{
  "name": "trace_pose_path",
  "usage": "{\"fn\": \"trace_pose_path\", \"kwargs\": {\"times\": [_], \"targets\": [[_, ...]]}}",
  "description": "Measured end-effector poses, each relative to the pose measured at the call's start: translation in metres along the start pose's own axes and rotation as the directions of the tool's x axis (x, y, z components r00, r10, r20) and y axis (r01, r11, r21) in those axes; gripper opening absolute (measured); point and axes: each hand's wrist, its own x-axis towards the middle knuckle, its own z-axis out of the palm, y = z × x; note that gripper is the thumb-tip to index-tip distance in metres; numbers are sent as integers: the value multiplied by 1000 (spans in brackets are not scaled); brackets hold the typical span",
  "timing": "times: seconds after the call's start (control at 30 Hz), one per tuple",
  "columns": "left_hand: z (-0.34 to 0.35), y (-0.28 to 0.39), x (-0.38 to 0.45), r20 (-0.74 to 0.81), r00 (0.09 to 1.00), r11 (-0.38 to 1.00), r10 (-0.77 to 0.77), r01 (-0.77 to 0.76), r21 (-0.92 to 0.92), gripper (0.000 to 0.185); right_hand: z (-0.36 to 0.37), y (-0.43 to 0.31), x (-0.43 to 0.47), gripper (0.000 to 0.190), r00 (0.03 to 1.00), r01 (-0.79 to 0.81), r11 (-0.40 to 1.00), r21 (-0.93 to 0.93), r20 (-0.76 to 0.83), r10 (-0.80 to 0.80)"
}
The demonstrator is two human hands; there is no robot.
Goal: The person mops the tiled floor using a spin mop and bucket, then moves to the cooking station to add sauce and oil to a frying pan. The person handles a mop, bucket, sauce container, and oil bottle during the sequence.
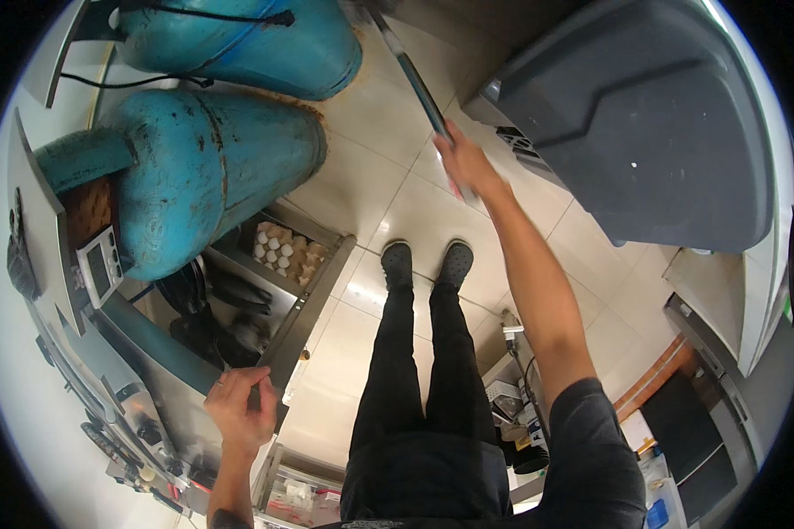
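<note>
My right hand [466, 162] is closed around a long handle [423, 92] with a dark grip section. The handle slopes up and away over the tiled floor, and its far end is blurred at the top of the view. My left hand [243, 406] hovers over or beside the edge of a stainless steel counter [188, 413]; I cannot tell if it touches. Its fingers are loosely bent, with a gap at the thumb and nothing visible in them. A ring circles one finger. Past this hand, black cookware or bags [218, 324] lie on a low metal shelf [304, 291].
Two teal gas cylinders [231, 152] [251, 46] stand at upper left, near a digital timer [99, 266]. Eggs sit in a carton [281, 250] on the low shelf. A large grey plastic bin [648, 139] fills the upper right. Cluttered shelving [519, 423] stands beside my legs.
</note>
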Motion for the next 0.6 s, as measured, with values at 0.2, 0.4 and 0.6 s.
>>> {"fn": "trace_pose_path", "kwargs": {"times": [0.2,0.4,0.6], "targets": [[-1,1,0,-5,1000,999,26,-26,22,8,10,-36,53,55,991,-41,999,-18,130,43],[-1,2,0,-13,1000,999,22,-22,33,8,-49,15,-64,57,937,-302,948,-100,154,315],[-2,-1,1,11,1000,1000,-8,7,17,7,-86,-19,-101,56,885,-418,908,-44,209,417]]}}
